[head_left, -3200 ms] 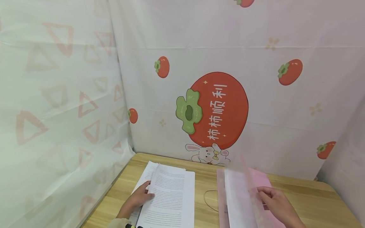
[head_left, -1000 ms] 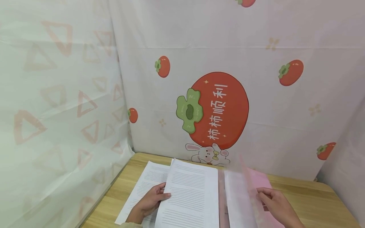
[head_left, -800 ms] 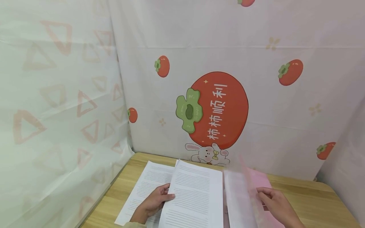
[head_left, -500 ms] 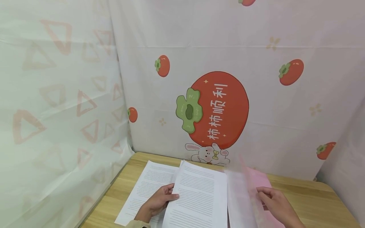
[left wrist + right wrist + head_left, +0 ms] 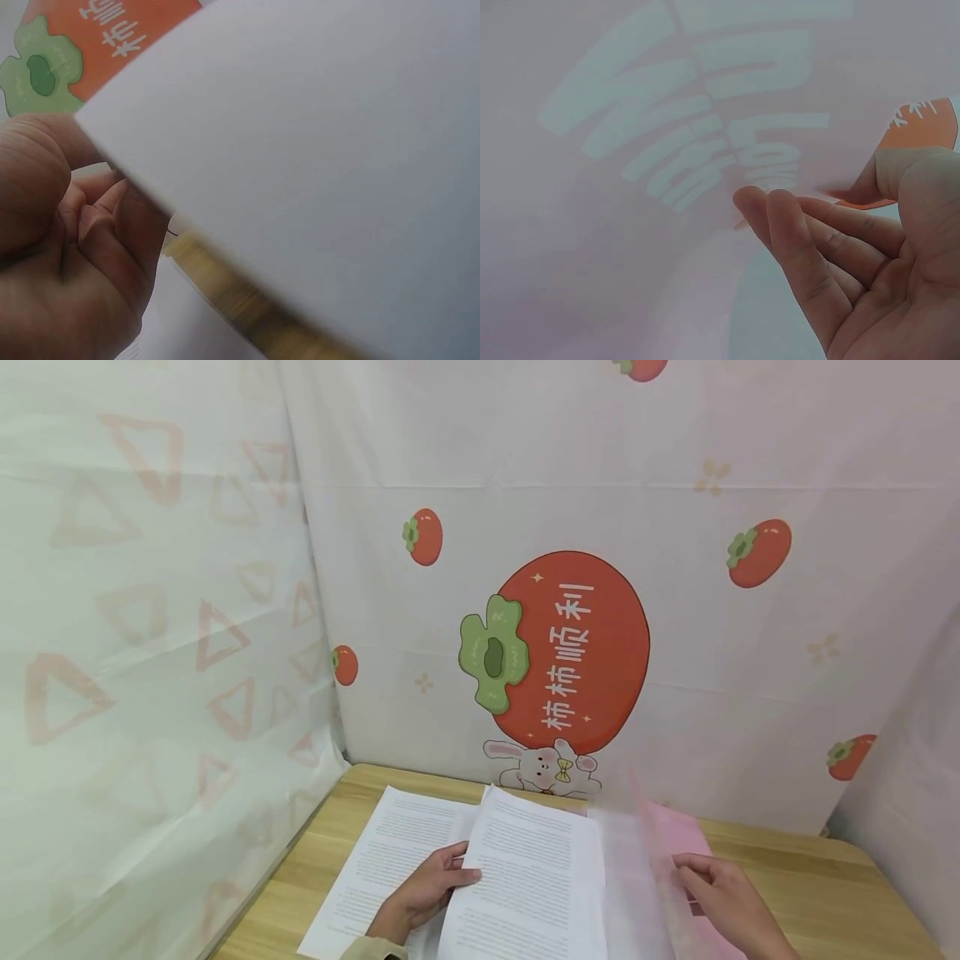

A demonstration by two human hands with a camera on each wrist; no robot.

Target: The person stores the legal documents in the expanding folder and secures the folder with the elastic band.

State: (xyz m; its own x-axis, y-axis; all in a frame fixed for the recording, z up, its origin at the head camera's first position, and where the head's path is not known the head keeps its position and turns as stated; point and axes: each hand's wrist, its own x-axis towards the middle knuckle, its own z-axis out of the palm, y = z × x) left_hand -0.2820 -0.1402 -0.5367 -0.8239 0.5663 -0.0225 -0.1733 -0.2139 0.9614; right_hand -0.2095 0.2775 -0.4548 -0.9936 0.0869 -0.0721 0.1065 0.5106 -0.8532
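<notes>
My left hand [image 5: 435, 887] pinches the left edge of a printed paper sheet [image 5: 517, 877], thumb on top and fingers beneath. In the left wrist view the sheet's white underside [image 5: 300, 150] spreads out from the thumb. With my right hand [image 5: 723, 893] I pinch the raised translucent cover of a pink folder [image 5: 678, 831]. White lettering shows on that cover [image 5: 667, 165] in the right wrist view. Inside the folder lies a white sheet [image 5: 630, 877]. The right edge of the held paper overlaps the folder's left side in the head view.
Another printed sheet [image 5: 390, 852] lies on the wooden table [image 5: 817, 877] to the left, partly under my left hand. A white cloth backdrop with persimmon prints [image 5: 570, 652] stands along the table's back edge, and a second cloth [image 5: 172, 652] hangs at the left.
My left hand has carried the printed paper rightward from the pile until it overlaps the folder. The sheet left behind is now more exposed. My right hand keeps holding the cover up, nearly still.
</notes>
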